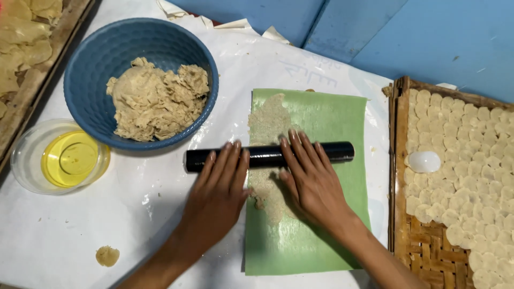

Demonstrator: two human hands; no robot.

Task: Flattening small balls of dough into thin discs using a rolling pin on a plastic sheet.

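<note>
A black cylindrical rolling pin (267, 155) lies crosswise over a green sheet (321, 123). Under it a thin strip of beige dough (267, 126) runs along the sheet's left side. My left hand (218, 195) rests flat with its fingertips on the pin's left part. My right hand (309, 179) lies flat beside it, fingers spread over the pin's middle. Neither hand grips the pin; both palms press down on top of it. Part of the dough is hidden beneath my hands.
A blue bowl (101, 48) with a lump of dough (155, 99) stands at the upper left. Below it is a clear container of yellow oil (69, 158). A woven tray (423, 251) at right holds several round dough discs and a white lid (424, 161). A small dough scrap (107, 256) lies near the front.
</note>
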